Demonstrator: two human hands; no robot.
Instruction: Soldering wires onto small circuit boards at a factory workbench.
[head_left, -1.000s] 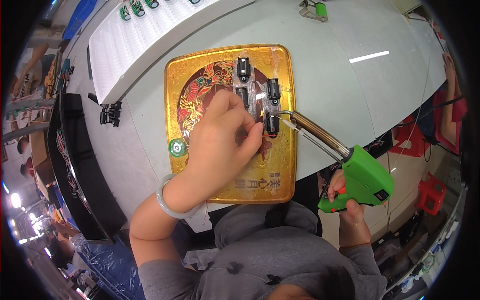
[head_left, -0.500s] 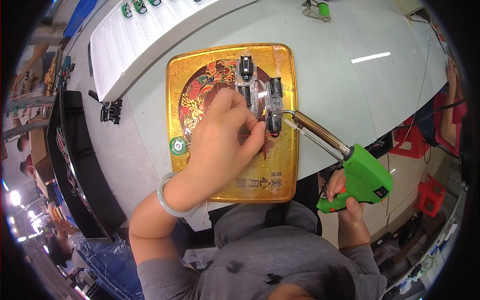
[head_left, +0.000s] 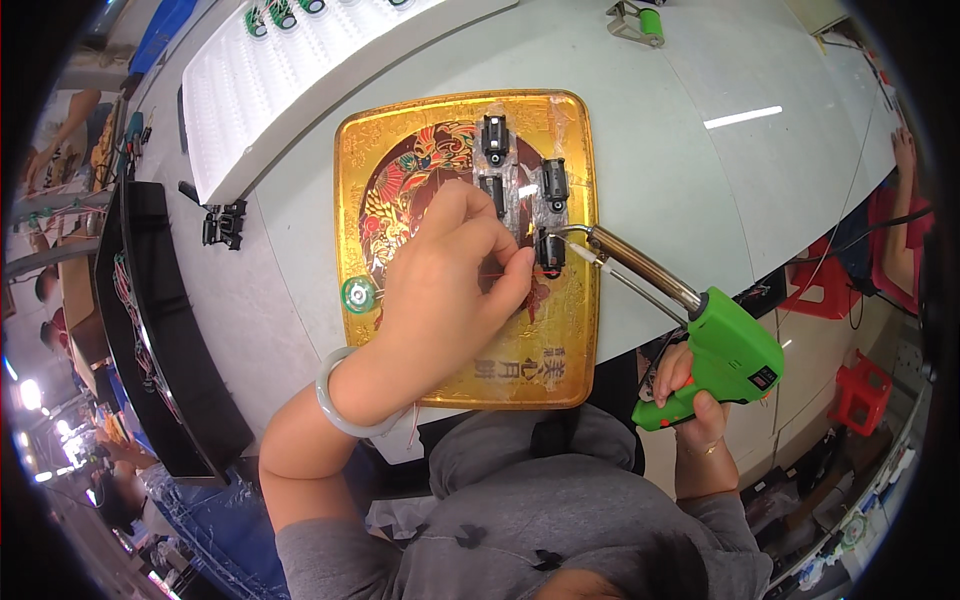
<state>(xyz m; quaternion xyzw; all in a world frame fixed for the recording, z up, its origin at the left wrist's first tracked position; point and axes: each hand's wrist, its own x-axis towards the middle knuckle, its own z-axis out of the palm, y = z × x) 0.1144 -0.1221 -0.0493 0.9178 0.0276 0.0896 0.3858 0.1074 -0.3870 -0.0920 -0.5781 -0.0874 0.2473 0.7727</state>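
Observation:
My left hand [head_left: 425, 290] is over the gold tray [head_left: 575, 340], thumb and forefinger pinched on a thin red wire [head_left: 545, 273]. The wire runs to a small black plastic part [head_left: 551, 256] stuck to the tray. In my right hand [head_left: 706, 428] is a green soldering gun [head_left: 735, 345], held by its handle off the tray's right side. Its bent tip touches or nearly touches the top of that black part; which one I cannot tell. More such black parts [head_left: 555, 180] sit on clear tape farther up. A green round piece [head_left: 358, 294] lies by the tray's left edge.
A white foam tray [head_left: 270, 90] holding green round pieces stands at the far left. Beside it lies a black part [head_left: 223, 224]. A black bin [head_left: 165, 330] with wires is at the left, a green spool on a stand [head_left: 648, 24] at the back. Red stools [head_left: 860, 392] stand right.

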